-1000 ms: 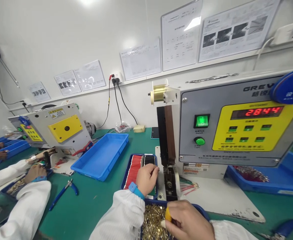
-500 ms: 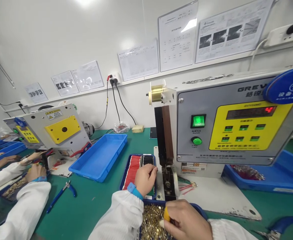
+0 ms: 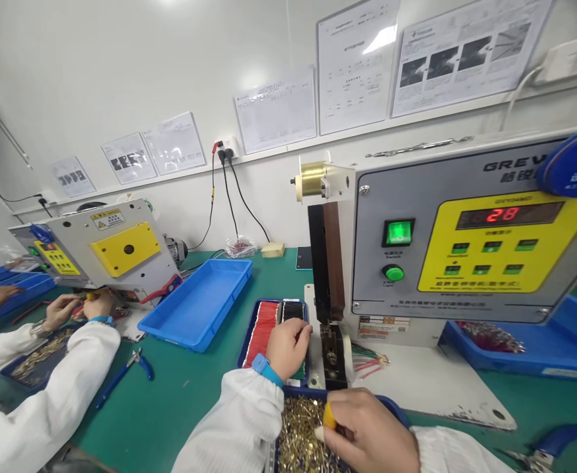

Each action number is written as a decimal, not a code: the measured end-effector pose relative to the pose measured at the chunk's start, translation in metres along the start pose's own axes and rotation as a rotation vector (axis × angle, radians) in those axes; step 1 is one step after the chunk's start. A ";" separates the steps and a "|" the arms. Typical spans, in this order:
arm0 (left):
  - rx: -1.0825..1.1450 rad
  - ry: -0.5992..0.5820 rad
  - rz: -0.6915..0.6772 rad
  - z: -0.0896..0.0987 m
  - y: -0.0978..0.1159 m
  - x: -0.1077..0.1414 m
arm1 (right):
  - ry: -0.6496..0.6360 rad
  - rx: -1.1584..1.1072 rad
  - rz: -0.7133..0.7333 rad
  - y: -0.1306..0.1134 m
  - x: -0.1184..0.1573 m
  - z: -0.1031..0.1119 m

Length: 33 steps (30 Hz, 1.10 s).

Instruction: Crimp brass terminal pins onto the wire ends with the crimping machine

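My left hand [image 3: 289, 347], with a blue band at the wrist, rests at the tray of red wires [image 3: 262, 328] and black wires [image 3: 294, 311], just left of the crimping machine's press [image 3: 332, 358]. Its fingers are curled together, and what they hold, if anything, is hidden. Over a dark blue bin of brass terminals [image 3: 300, 430], my right hand [image 3: 369, 430] has thumb and forefinger nearly together in a pinch. A yellow finger cot [image 3: 329, 415] covers one fingertip. Whatever sits in that pinch is too small to make out.
The machine's control box [image 3: 455, 243] stands on the right. Behind it lies a blue tray with wire bundles [image 3: 490, 336]. Blue-handled pliers [image 3: 554, 447] are at lower right, blue cutters [image 3: 125, 378] at left. A blue tray [image 3: 197, 305] sits mid-bench. A co-worker's hands [image 3: 79, 309] are at another machine.
My hands hold nearly the same poses and places. The camera view has shifted slightly. The red display digits differ. The co-worker's hands have moved right, toward their machine.
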<state>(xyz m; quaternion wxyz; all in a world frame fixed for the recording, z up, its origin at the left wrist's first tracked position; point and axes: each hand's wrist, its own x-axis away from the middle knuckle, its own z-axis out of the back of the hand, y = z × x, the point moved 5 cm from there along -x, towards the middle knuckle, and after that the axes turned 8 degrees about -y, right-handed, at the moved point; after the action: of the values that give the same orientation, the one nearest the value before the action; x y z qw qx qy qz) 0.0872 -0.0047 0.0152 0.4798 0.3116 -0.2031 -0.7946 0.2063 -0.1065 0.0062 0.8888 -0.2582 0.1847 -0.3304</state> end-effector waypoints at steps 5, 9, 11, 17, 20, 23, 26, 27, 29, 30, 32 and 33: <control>0.041 -0.016 -0.010 0.001 0.001 0.001 | -0.002 0.028 -0.011 -0.001 0.000 0.001; 0.037 -0.011 -0.005 0.001 0.001 0.001 | 0.002 0.041 -0.002 -0.001 0.000 0.001; 0.015 -0.007 -0.008 0.001 0.001 0.001 | -0.002 0.040 -0.001 -0.002 -0.001 0.001; 0.053 -0.014 0.013 -0.001 -0.002 0.000 | 0.008 0.045 -0.003 0.000 0.000 0.000; 0.073 -0.016 0.018 -0.002 -0.003 0.000 | 0.015 0.044 0.002 0.000 0.000 0.000; 0.092 -0.005 0.016 -0.001 -0.002 0.001 | 0.005 0.027 0.006 -0.002 0.000 0.001; 0.060 -0.016 0.008 0.000 0.000 0.001 | 0.004 0.026 -0.007 -0.003 0.000 0.002; 0.052 -0.020 0.010 0.000 0.000 0.002 | 0.000 0.027 -0.012 -0.002 0.000 0.002; 0.063 -0.024 0.019 0.000 0.000 0.002 | -0.012 0.022 -0.014 -0.001 0.000 0.001; 0.074 -0.025 0.023 0.000 0.000 0.001 | -0.014 0.020 -0.014 0.000 0.000 0.000; 0.088 -0.028 0.022 0.000 -0.001 0.001 | -0.009 0.013 -0.008 0.000 0.000 -0.001; 0.091 -0.032 0.018 0.000 -0.002 0.001 | -0.004 0.010 -0.004 0.001 0.000 -0.001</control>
<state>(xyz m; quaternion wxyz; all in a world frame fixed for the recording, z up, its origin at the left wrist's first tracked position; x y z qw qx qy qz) 0.0860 -0.0045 0.0136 0.4691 0.3186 -0.2494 -0.7850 0.2061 -0.1062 0.0054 0.8897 -0.2550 0.1809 -0.3328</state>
